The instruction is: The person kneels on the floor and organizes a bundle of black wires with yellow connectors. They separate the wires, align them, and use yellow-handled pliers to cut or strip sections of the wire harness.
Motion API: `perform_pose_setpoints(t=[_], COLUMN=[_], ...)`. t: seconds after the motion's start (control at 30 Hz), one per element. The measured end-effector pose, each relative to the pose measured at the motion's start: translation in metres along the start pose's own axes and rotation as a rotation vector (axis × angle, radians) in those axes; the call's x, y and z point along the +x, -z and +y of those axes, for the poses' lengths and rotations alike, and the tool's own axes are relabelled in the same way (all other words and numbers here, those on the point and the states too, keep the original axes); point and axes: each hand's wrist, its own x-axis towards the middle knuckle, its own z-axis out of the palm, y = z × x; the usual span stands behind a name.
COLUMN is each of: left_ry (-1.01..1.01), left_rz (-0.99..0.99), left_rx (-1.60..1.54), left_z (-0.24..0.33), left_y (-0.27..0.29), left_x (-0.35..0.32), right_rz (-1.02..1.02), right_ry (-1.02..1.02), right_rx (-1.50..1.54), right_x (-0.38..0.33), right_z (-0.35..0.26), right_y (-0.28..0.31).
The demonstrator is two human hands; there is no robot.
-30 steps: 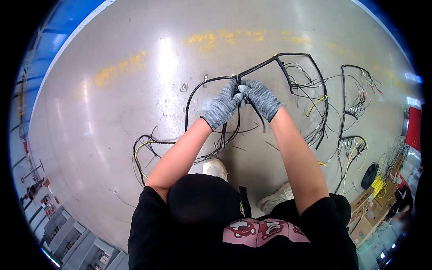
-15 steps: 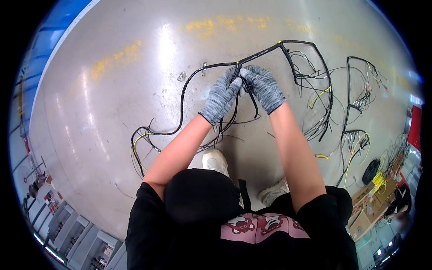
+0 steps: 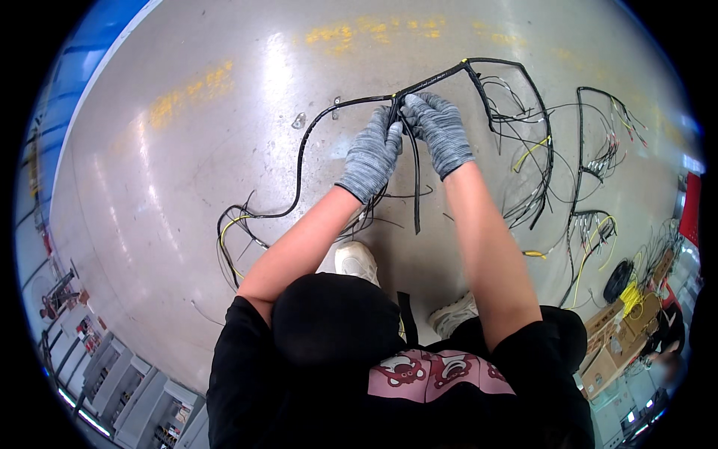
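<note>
Both hands wear grey knitted cloth gloves (image 3: 372,153), the black wire harness (image 3: 449,72) looks wrapped in matt tape, and the concrete floor (image 3: 187,172) shines glossy

Setting: industrial workshop or factory floor. Evidence: wide grey polished concrete floor (image 3: 187,187) with worn yellow painted markings (image 3: 187,97) and a blue painted zone (image 3: 90,52) along one edge. Black-sheathed wire harnesses (image 3: 516,135) lie spread across the floor, with loose yellow and white leads. Cardboard boxes (image 3: 606,352) and a black cable spool (image 3: 618,280) with yellow wire sit at the right margin. Grey metal cabinets (image 3: 127,389) line the lower left. Person wears grey knit work gloves (image 3: 370,157).
</note>
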Motion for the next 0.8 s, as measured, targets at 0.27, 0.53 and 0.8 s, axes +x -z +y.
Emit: perform_pose_setpoints(t=[0.27, 0.53, 0.8], left_ry=[0.129, 0.137, 0.259], left_rz=[-0.14, -0.032, -0.106], left_rx=[-0.261, -0.703, -0.82], left_z=[0.02, 0.018, 0.031], left_y=[0.007, 0.0, 0.01], left_x=[-0.005, -0.006, -0.009], right_rz=[-0.187, -0.112, -0.091], right_ry=[0.139, 0.306, 0.495], right_rx=[-0.366, -0.613, -0.491], right_x=[-0.003, -0.005, -0.005], right_z=[-0.005, -0.002, 0.011], right_y=[0.011, 0.011, 0.018])
